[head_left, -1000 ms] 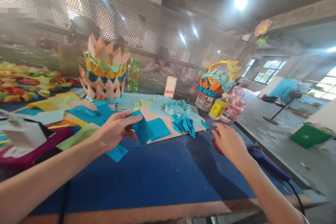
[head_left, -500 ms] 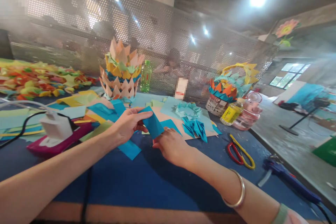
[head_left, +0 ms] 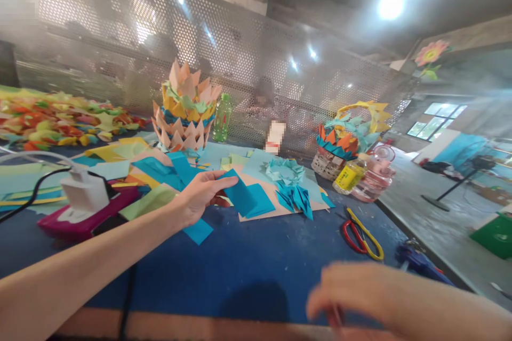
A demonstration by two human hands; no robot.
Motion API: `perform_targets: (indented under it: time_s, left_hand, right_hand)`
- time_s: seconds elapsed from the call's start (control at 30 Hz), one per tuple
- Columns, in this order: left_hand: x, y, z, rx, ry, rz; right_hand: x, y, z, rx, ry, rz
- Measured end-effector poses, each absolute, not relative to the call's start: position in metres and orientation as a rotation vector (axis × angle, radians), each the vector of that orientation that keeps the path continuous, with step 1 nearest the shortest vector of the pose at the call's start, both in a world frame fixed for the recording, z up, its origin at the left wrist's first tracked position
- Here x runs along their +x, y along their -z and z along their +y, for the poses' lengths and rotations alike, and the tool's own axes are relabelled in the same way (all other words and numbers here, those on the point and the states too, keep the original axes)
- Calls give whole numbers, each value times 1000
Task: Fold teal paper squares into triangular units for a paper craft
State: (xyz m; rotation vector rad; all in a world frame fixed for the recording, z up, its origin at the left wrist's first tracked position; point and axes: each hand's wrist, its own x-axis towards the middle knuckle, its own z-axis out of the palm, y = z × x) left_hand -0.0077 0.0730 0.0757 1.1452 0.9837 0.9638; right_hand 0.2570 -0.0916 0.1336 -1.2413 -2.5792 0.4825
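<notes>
Bottle [head_left: 221,119] looks green, contents unclear; left fingers [head_left: 229,182] pinch blue paper [head_left: 241,197].

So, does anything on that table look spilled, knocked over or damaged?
Nothing really stands out. The green bottle is upright, and I see no spill. The coloured papers overlap at odd angles and the scissors lie with their handles spread, but that looks like ordinary craft clutter.

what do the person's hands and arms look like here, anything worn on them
The left hand shows no glove, sleeve or bracelet. The right hand is gloveless too, no sleeve in view, but too blurred to make out any ring.
</notes>
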Motion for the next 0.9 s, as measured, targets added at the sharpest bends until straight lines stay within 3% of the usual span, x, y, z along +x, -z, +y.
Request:
perform_targets:
  time_s: [0.1,0.33,0.57,0.9]
  left_hand:
    - [-6,-73,70,1137,-949,960]
    - [-12,-64,75,1051,-952,895]
    - [-7,-56,75,970,-929,776]
    - [-6,-50,72,1014,-922,741]
  right_hand:
    - [248,-129,-48,-1334,-345,-2420]
    - [210,-85,33,-1106,-120,-2093]
    - [213,-48,34,-1044,13,-1934]
    - [216,-47,29,-1092,66,-1892]
